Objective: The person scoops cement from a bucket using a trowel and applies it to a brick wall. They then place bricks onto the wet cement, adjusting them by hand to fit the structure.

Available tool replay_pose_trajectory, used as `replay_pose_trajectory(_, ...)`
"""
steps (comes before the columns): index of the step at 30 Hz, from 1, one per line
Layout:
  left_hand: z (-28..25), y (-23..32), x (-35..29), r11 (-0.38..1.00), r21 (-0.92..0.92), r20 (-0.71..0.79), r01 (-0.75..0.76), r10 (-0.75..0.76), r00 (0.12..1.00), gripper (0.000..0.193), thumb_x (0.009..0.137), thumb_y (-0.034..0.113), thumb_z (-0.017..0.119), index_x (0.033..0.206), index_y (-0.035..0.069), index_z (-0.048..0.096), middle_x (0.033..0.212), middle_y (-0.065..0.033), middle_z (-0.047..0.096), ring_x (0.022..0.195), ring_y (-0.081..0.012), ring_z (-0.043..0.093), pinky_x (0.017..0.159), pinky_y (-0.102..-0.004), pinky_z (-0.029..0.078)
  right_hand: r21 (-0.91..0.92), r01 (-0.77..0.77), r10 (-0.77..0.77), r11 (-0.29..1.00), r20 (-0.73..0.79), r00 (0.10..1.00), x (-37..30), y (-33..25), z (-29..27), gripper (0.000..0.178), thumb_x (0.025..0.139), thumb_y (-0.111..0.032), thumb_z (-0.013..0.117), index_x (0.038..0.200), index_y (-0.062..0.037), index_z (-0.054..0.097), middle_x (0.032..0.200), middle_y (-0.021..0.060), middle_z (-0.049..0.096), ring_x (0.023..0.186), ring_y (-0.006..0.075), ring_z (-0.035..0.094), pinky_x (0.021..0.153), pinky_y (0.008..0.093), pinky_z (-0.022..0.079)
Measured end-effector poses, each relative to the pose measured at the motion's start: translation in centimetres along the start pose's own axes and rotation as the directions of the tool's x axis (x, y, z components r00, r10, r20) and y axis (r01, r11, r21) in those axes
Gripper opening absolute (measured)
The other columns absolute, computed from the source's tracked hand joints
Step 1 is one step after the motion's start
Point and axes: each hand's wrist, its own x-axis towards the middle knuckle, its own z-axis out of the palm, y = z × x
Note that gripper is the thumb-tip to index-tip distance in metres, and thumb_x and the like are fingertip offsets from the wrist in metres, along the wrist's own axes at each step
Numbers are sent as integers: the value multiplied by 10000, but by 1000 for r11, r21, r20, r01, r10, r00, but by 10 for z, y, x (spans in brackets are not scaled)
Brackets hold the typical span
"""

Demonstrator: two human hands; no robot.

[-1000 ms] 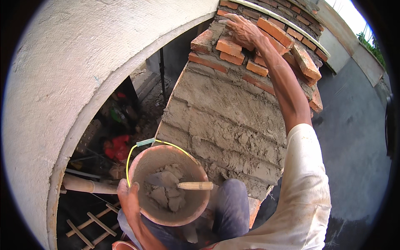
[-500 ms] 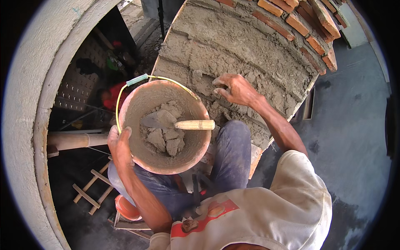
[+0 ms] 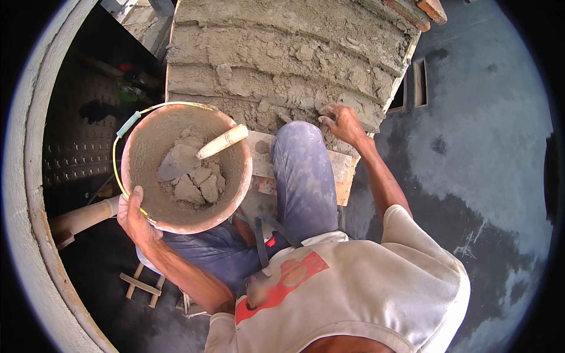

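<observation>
My left hand [image 3: 136,219] grips the lower left rim of a round bucket [image 3: 242,176], its fingers partly hidden. The bucket sits over my left leg. Inside lie lumps of grey mortar [image 3: 189,191] and a trowel [image 3: 178,163]. The trowel's wooden handle points up and right, near the bucket's rim. My right hand [image 3: 344,123] is at the near right part of the mortar-covered slope [image 3: 282,53], just beyond my right knee. Its fingers are bent, with the thumb apart, and no tool shows in it. Whether its fingertips touch the mortar I cannot tell.
Bricks [image 3: 432,10] lie at the slope's upper right edge. A wooden board [image 3: 341,167] runs along its near edge. A curved wall [image 3: 29,147] rises at far left. Below are a round pole [image 3: 82,222], a wooden ladder-like frame [image 3: 141,285] and a dark grey floor [image 3: 471,147].
My view has shifted, so most bricks have left it. The bucket with my left hand appears further left, and the trowel handle tilts upward more. My right hand is closer to the slope's near edge.
</observation>
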Motion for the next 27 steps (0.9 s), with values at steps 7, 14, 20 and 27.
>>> replay_pose_trajectory(7,17,11,14,999,2,-74,-44,44,996,257,924,110,725,1120,-55,701,1033,-135,743,872,-222,718,801,-348,574,-110,285,-232,952,347,909,42,-120,20,276,955,-232,736,1125,-21,786,1128,207,776,1007,379,755,860,464,607)
replay_pose_trajectory(14,19,13,24,999,36,-145,-33,38,989,239,893,106,758,1070,-52,730,1015,-122,747,879,-229,714,859,-342,555,-427,473,-298,771,415,860,80,-185,129,472,919,-305,721,1289,-27,633,1180,222,728,1116,355,732,920,462,594)
replay_pose_trajectory(20,11,6,34,998,53,-162,-31,39,986,233,882,106,762,1060,-43,740,1014,-124,757,884,-227,724,856,-339,563,-348,563,-408,750,426,808,105,-174,137,728,833,-360,836,1443,-105,530,1524,182,474,1380,362,537,1021,515,552)
replay_pose_trajectory(27,11,11,32,998,57,-187,-31,41,982,191,851,92,762,1000,-25,742,938,-102,744,802,-213,702,798,-326,551,-185,751,-535,634,597,598,116,-187,162,609,898,-366,771,1463,-205,607,1449,142,616,1436,361,504,1108,570,486)
